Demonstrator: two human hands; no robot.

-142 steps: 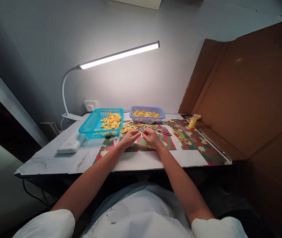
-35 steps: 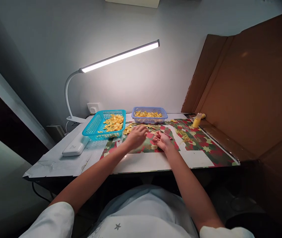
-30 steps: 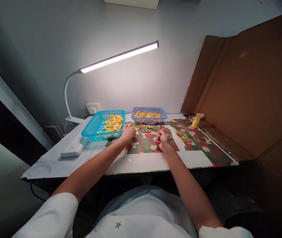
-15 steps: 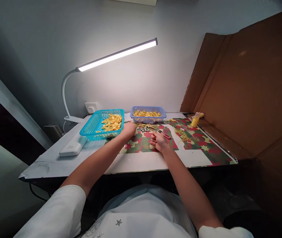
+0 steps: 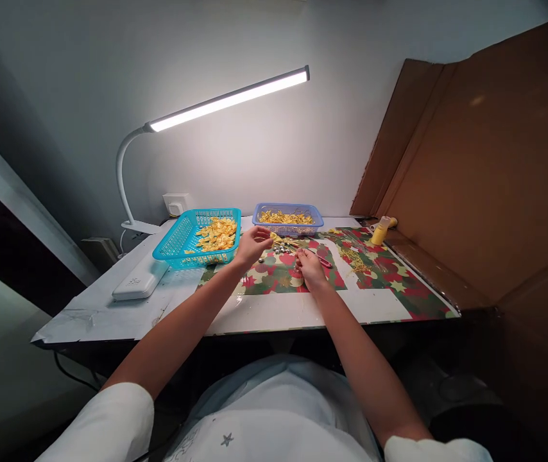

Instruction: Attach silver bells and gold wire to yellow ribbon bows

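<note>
My left hand [image 5: 253, 246] is raised above the table just right of the turquoise basket [image 5: 171, 255]. Its thumb and fingers are closed on a small yellow petal-like piece [image 5: 274, 238]. Opposite it, my right hand [image 5: 309, 265] is pinched near the middle of the table; whatever lies in the fingers is too small to make out. A thin yellowish thread seems to hang below that hand. Between the hands lie small silvery pieces [image 5: 282, 249] and thin golden stems [image 5: 293, 242]. A pair of red-handled tweezers or cutters [image 5: 324, 262] lies just past my right hand.
Yellow petal-like pieces [image 5: 218, 235] fill part of the turquoise basket. Behind is a purple basket [image 5: 287, 228] of golden pieces. A yellow bottle [image 5: 380, 232] and golden strands [image 5: 355, 262] lie right. A white power bank [image 5: 140, 282], lamp [image 5: 230, 99] and cardboard wall [image 5: 486, 160] surround the table.
My left hand has lifted from beside the turquoise basket, its fingers now reaching right with a yellow piece at their tips. My right hand has shifted only slightly. The view has tilted a little.
</note>
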